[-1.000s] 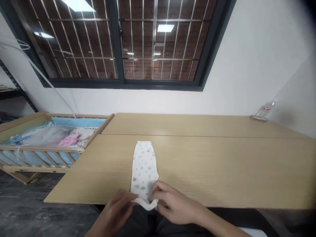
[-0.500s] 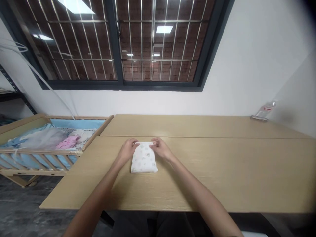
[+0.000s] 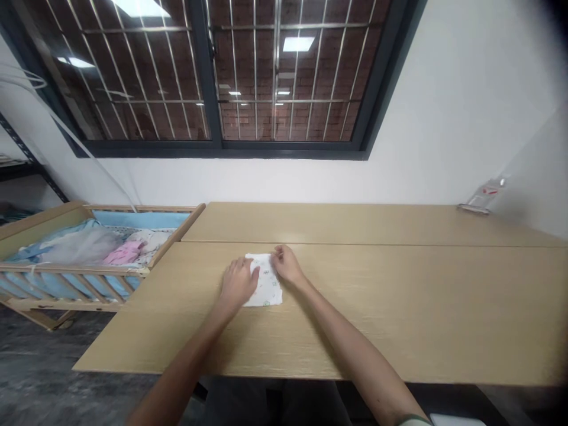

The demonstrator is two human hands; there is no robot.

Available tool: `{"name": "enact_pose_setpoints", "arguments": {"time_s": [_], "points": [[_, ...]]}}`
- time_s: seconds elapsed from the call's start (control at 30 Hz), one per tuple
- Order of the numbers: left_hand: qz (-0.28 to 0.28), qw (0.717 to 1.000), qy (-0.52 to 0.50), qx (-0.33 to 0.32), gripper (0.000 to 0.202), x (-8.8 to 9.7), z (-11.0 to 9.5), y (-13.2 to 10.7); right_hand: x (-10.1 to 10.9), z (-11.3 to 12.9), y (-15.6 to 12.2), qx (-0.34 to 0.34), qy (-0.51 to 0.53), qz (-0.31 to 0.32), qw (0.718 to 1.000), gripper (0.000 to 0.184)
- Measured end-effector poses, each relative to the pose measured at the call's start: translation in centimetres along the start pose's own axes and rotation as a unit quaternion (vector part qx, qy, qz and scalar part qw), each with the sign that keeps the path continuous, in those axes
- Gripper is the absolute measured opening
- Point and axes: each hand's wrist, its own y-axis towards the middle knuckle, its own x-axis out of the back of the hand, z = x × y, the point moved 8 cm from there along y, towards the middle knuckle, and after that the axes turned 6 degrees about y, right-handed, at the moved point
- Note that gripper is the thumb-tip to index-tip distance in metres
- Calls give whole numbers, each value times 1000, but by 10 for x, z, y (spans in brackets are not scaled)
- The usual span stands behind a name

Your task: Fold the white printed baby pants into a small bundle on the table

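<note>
A small white baby garment [image 3: 267,288] with a faint green print lies folded into a compact rectangle on the wooden table [image 3: 399,307]. My left hand [image 3: 238,283] lies flat on its left half with the fingers stretched out. My right hand [image 3: 287,265] rests at the garment's far right corner, fingers curled onto the cloth edge. Part of the garment is hidden under my left hand.
A wooden baby crib [image 3: 80,260] with blue lining and pink and white clothes [image 3: 124,251] stands against the table's left side. A clear plastic item [image 3: 481,198] sits at the far right by the wall. A barred window [image 3: 213,77] is behind.
The long garment was folded in half away from me. My hands went from the near edge to the far end, and my left hand now presses flat on the fold.
</note>
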Motion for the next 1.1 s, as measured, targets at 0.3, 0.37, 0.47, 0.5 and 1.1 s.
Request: {"name": "enact_pose_setpoints", "arguments": {"time_s": [0.3, 0.37, 0.47, 0.5, 1.1], "points": [[-69, 980, 184, -33, 52, -29, -43, -132, -72, 111, -98, 271, -95, 362, 887, 55], [-74, 980, 180, -37, 51, -33, -42, -135, -88, 103, -110, 254, -101, 413, 869, 56], [-85, 983, 161, -35, 48, -33, -38, -132, -100, 78, -105, 210, -128, 437, 865, 57], [-88, 983, 156, -32, 48, -33, -36, -131, -101, 70, -98, 202, -140, 432, 868, 57], [-68, 982, 173, -38, 45, -28, -31, -125, -85, 15, -3, 177, -221, 335, 898, 71]]}}
